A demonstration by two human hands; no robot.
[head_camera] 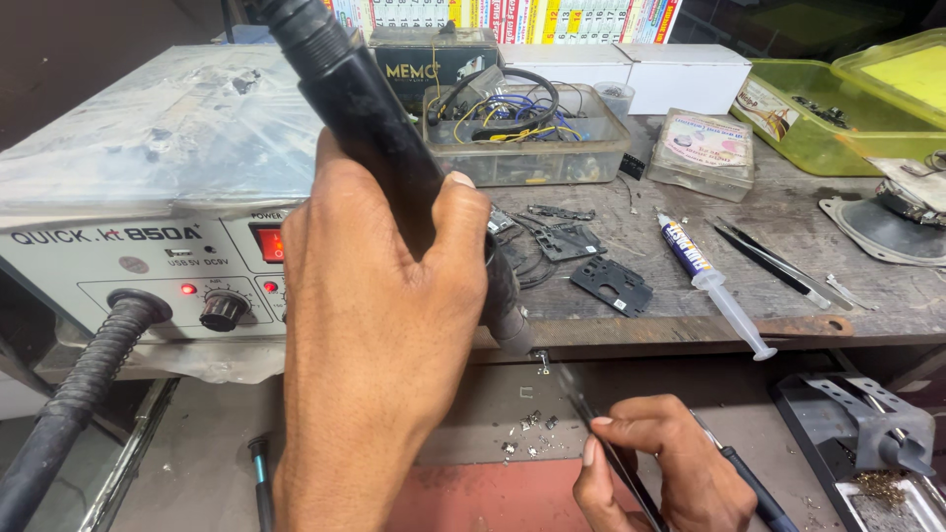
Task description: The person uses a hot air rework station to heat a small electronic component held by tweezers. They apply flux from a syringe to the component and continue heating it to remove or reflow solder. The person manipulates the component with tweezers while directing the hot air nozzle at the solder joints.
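Head view: one camera looking down over a cluttered repair bench
Left hand (379, 335): wrapped tight round the black hot-air handpiece (370, 128); its metal nozzle (512, 320) tilts down to the right, tip at the bench's front edge (690, 330)
Right hand (660, 463): low in frame, fingers pinched shut on thin dark tweezers (601, 433); tips point up toward the nozzle; a dark pen-like tool (749, 488) lies just beside it
Open room: lower grey surface (197, 453) left of the hands is mostly bare; small metal scraps (527, 433) sit between the hands; a grey clamp stand (867, 424) fills the right corner
Station: grey rework unit (128, 266) under wrinkled plastic at left; red display, black knob, ribbed hose (89, 365) leaving its front
Bench top: syringe (714, 286) lies slanted near the edge; black plates (611, 286) just left of it; spare tweezers (774, 261) to the right
Packages: clear tub of wires (527, 133) centre back; white box (680, 74) behind; flat clear case with pink round label (705, 148); yellow-green lidded box (838, 108) far right
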